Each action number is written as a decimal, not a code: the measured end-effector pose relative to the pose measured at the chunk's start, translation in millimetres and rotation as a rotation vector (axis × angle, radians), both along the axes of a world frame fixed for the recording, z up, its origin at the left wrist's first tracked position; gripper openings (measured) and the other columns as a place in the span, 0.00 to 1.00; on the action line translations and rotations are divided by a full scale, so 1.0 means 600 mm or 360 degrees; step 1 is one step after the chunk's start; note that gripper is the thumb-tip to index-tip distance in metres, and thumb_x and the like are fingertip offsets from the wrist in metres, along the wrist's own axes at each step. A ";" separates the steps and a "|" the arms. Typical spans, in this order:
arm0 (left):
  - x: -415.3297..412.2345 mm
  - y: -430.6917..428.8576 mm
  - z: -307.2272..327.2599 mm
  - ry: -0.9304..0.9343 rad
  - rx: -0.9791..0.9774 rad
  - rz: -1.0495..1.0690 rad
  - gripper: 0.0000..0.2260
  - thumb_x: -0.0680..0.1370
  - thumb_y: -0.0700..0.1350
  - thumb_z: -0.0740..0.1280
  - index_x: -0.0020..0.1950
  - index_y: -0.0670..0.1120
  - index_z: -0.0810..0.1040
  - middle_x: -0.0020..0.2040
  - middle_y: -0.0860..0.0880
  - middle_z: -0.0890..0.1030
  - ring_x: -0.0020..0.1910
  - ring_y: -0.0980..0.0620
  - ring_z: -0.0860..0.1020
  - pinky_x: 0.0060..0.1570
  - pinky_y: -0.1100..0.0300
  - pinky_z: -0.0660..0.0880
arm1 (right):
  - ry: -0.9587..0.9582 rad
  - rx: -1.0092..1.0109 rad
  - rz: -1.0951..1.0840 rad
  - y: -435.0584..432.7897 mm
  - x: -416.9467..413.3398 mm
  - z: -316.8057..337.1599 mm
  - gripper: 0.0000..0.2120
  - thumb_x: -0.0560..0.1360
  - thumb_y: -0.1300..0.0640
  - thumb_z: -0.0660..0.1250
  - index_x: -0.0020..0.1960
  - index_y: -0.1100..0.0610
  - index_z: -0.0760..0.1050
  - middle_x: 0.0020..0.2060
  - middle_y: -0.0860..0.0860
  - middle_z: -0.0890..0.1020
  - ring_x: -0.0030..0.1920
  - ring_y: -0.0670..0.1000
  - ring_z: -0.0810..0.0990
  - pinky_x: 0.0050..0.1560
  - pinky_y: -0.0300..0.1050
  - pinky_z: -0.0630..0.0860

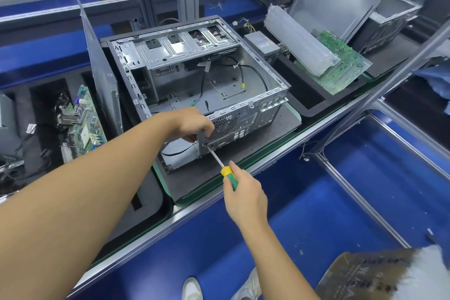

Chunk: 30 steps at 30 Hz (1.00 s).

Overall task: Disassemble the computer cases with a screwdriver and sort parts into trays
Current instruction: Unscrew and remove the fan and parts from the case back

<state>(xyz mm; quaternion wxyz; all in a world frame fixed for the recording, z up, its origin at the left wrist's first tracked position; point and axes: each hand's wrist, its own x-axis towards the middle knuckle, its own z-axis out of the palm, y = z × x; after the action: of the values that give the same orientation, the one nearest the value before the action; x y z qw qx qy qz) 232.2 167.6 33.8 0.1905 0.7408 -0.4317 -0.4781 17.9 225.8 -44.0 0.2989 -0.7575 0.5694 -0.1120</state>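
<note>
At the far left we saw a dark foam tray [36, 97] on the workbench, with a green circuit board [84, 124] standing tilted in one of its compartments, a fan just behind it. Just to its right a grey side panel [102, 73] stood on edge, leaning beside the computer case [194, 75]. The case lay on its side in the middle of the bench on a dark mat [194, 185], open side up. We could see into the bare metal shell, where a drive cage sat at the far end and a few loose black cables lay inside. The left hand [192, 126] reached in from the lower left, its fingers curled over the near corner of the case's rear panel and gripping the metal edge. Below it, the right hand [243, 197] was wrapped round the yellow and green handle of a screwdriver [225, 170]. The thin shaft slanted up and left, and its tip met the lower corner of the rear panel, just under the left hand. Further right, a second dark tray [314, 105] held a grey power supply [263, 46], and another green circuit board [341, 68] with a clear air-cushion pack [299, 41] lying on top of it. At the far right a second case [389, 14] stood open.
</note>
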 end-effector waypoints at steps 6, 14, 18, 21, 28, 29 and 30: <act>0.000 0.001 0.001 0.0007 -0.0003 0.0023 0.13 0.61 0.43 0.66 0.21 0.50 0.63 0.28 0.51 0.62 0.32 0.50 0.63 0.39 0.56 0.69 | -0.0753 0.0731 -0.0267 -0.027 -0.011 0.004 0.12 0.80 0.53 0.66 0.61 0.53 0.81 0.49 0.48 0.86 0.39 0.49 0.79 0.35 0.42 0.75; 0.001 -0.002 -0.004 -0.0022 -0.0002 0.0013 0.11 0.65 0.43 0.68 0.29 0.47 0.65 0.32 0.48 0.64 0.35 0.48 0.66 0.41 0.55 0.70 | -0.0400 0.0300 -0.0044 -0.028 -0.011 0.009 0.07 0.79 0.50 0.66 0.57 0.47 0.78 0.45 0.42 0.83 0.41 0.48 0.79 0.39 0.46 0.77; 0.003 -0.006 -0.007 -0.0036 -0.0004 0.0022 0.14 0.71 0.39 0.66 0.31 0.48 0.64 0.32 0.49 0.62 0.34 0.49 0.63 0.43 0.54 0.69 | 0.0062 -0.0269 -0.0054 0.006 0.010 0.009 0.10 0.80 0.49 0.67 0.60 0.42 0.72 0.46 0.38 0.77 0.46 0.45 0.75 0.38 0.44 0.68; 0.004 -0.005 -0.007 -0.0035 -0.0013 0.0017 0.14 0.72 0.38 0.66 0.31 0.47 0.64 0.33 0.48 0.62 0.34 0.49 0.63 0.42 0.54 0.68 | -0.0033 -0.0155 -0.0163 0.001 0.012 0.002 0.13 0.78 0.50 0.70 0.58 0.39 0.71 0.44 0.37 0.76 0.42 0.44 0.75 0.32 0.41 0.67; 0.002 0.001 0.006 0.0007 0.0024 -0.0049 0.11 0.61 0.44 0.66 0.30 0.47 0.63 0.30 0.50 0.62 0.29 0.51 0.62 0.27 0.62 0.64 | -0.0455 0.1233 -0.0168 -0.054 -0.005 0.016 0.24 0.72 0.42 0.65 0.57 0.61 0.77 0.42 0.54 0.83 0.35 0.51 0.78 0.38 0.46 0.77; 0.001 0.001 0.007 0.0007 0.0029 -0.0059 0.11 0.59 0.44 0.66 0.30 0.47 0.63 0.30 0.49 0.62 0.29 0.50 0.63 0.27 0.62 0.63 | -0.0450 0.1260 -0.0124 -0.060 -0.007 0.019 0.19 0.74 0.46 0.64 0.52 0.62 0.80 0.43 0.54 0.85 0.37 0.51 0.78 0.40 0.47 0.77; 0.001 0.001 0.007 0.0003 0.0033 -0.0074 0.10 0.58 0.44 0.65 0.30 0.46 0.63 0.30 0.49 0.62 0.29 0.50 0.63 0.26 0.63 0.63 | -0.0438 0.1227 -0.0054 -0.064 -0.009 0.019 0.15 0.76 0.50 0.64 0.48 0.61 0.83 0.45 0.54 0.86 0.38 0.51 0.78 0.42 0.48 0.77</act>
<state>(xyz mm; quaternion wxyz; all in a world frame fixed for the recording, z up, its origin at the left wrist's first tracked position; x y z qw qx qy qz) 232.9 168.1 38.0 0.1719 0.7321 -0.4436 -0.4875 12.4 187.5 -32.8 0.6325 -0.5583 0.5368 0.0044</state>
